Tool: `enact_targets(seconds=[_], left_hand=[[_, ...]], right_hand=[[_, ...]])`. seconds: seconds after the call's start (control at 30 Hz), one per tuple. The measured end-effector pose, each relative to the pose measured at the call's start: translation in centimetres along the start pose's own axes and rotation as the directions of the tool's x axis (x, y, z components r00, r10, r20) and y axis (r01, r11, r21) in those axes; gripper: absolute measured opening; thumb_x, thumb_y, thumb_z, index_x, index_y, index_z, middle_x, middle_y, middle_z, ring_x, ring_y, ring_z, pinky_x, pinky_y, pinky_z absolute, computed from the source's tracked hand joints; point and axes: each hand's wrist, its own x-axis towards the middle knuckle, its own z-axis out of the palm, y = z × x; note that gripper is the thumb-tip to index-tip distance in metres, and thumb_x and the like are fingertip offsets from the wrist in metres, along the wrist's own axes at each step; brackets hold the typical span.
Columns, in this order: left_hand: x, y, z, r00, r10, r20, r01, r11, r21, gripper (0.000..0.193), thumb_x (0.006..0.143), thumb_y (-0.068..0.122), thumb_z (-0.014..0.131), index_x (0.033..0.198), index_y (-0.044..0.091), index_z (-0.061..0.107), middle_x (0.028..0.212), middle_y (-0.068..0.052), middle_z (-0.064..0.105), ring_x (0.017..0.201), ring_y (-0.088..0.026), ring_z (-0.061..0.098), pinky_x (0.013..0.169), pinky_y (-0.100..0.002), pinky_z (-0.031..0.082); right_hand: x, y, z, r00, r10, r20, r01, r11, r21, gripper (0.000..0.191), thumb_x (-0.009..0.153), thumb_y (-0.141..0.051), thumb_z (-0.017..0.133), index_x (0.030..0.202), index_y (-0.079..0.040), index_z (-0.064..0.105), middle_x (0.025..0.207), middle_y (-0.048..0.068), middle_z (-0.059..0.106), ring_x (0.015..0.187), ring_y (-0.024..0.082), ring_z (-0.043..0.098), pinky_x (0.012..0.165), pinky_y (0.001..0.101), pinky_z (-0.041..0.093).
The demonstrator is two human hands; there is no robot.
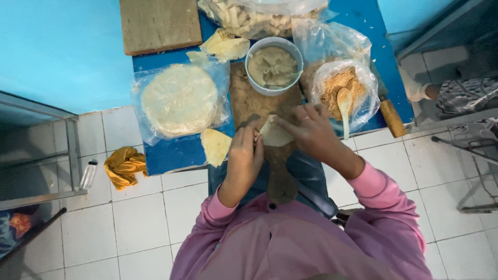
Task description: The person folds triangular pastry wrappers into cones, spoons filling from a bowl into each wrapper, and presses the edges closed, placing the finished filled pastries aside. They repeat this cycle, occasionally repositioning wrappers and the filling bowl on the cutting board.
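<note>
- Head view: both hands are on one small pale dough wrapper (275, 134), which sits over the dark wooden board (259, 111) at the near edge of the blue table (171, 153).
- Left hand (245, 155) pinches the wrapper's left edge, fingers curled tight on it.
- Right hand (311, 129) presses it from the right, fingers closed over the top.
- Just behind: a grey bowl (274, 66) of beige filling, plus a bag of brown crumbs (340, 88) with a plastic spoon (344, 101).
- Left side has a bagged stack of round wrappers (179, 100); a loose wrapper piece (215, 146) lies near the table edge.
</note>
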Motion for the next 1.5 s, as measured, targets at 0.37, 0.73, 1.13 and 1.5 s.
enact_targets(seconds=[0.37, 0.73, 1.13, 1.5], left_hand=[[0.4, 0.6, -0.2, 0.999, 0.041, -0.028, -0.040, 0.999, 0.022, 0.035, 0.093, -0.003, 0.068, 0.127, -0.001, 0.059, 0.090, -0.016, 0.060, 0.084, -0.034, 0.061, 0.074, -0.043, 0.050], [0.8, 0.5, 1.0, 0.996, 0.014, -0.083, -0.030, 0.980, -0.195, 0.032, 0.094, -0.006, 0.068, 0.125, 0.000, 0.062, 0.091, -0.012, 0.064, 0.075, -0.020, 0.067, 0.067, -0.029, 0.055], [0.5, 0.6, 0.7, 0.998, -0.006, -0.063, -0.004, 0.988, -0.156, 0.035, 0.093, -0.006, 0.069, 0.127, 0.000, 0.063, 0.088, -0.011, 0.064, 0.075, -0.019, 0.067, 0.067, -0.027, 0.055], [0.4, 0.7, 0.3, 0.998, -0.026, -0.054, 0.016, 0.984, -0.176, 0.037, 0.093, -0.007, 0.068, 0.129, 0.002, 0.063, 0.090, -0.011, 0.063, 0.075, -0.017, 0.064, 0.068, -0.028, 0.055]], right_hand=[[-4.3, 0.1, -4.9, 0.843, 0.453, -0.290, -0.453, 0.889, 0.071, 0.034, 0.087, -0.005, 0.081, 0.120, -0.009, 0.072, 0.107, 0.012, 0.068, 0.101, 0.032, 0.063, 0.085, 0.0442, 0.047], [-7.2, 0.3, -1.8, 0.547, 0.815, -0.189, -0.706, 0.571, 0.419, 0.051, 0.087, 0.000, 0.083, 0.131, -0.003, 0.058, 0.096, 0.011, 0.070, 0.079, 0.017, 0.073, 0.065, 0.0284, 0.058], [-6.4, 3.0, 0.9, 0.476, 0.778, -0.410, -0.345, 0.594, 0.727, 0.035, 0.114, 0.010, 0.057, 0.147, 0.004, 0.049, 0.124, 0.017, 0.074, 0.092, 0.015, 0.073, 0.087, 0.0283, 0.060], [-6.2, 3.5, 1.3, 0.423, 0.766, -0.484, -0.411, 0.638, 0.651, 0.036, 0.108, 0.015, 0.056, 0.142, 0.005, 0.051, 0.111, 0.017, 0.072, 0.087, 0.020, 0.076, 0.074, 0.0283, 0.063]])
